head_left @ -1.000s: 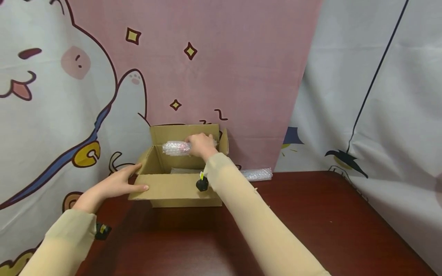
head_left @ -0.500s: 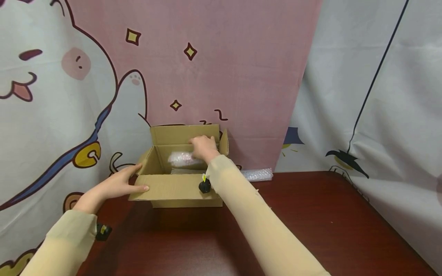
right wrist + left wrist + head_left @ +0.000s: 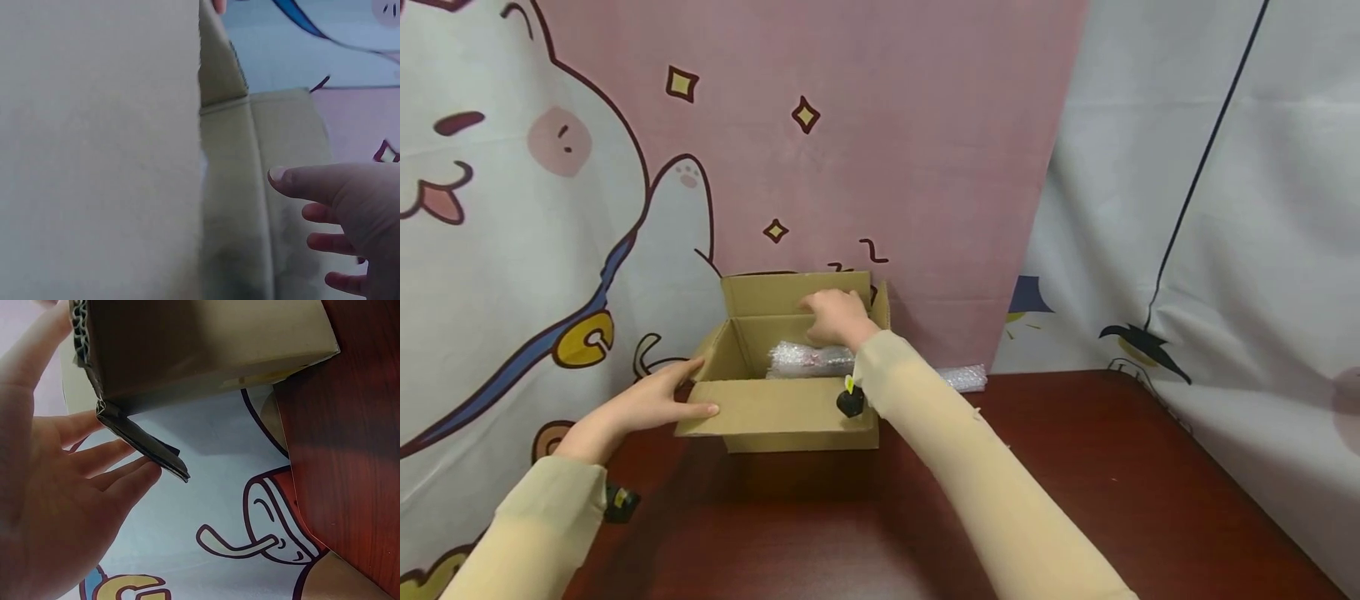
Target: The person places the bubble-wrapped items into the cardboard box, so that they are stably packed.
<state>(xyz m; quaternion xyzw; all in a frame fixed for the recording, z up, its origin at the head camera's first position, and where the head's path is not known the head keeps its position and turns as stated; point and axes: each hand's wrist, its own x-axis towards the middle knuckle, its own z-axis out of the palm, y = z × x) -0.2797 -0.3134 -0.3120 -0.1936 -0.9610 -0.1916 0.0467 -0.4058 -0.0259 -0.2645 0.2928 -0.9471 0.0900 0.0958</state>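
An open cardboard box (image 3: 782,404) stands near the back of the dark red table. My left hand (image 3: 651,402) grips its left front corner, thumb on the front flap. In the left wrist view the fingers (image 3: 134,481) lie against the folded side flap (image 3: 147,444). A bubble-wrapped bundle (image 3: 811,360), faintly pinkish inside, lies across the box. Its right end is hidden behind my right arm. Just above it hovers my right hand (image 3: 837,317), holding nothing. The right wrist view has those fingers spread loosely near the back flap (image 3: 290,134).
Another bubble-wrapped piece (image 3: 964,378) lies on the table (image 3: 1075,467) to the right of the box, partly behind my right sleeve. A printed cloth (image 3: 925,167) hangs close behind the box.
The bubble-wrapped bundle has gone from my right hand's grip above the box down into it. My right hand has let go. The left hand stays on the corner.
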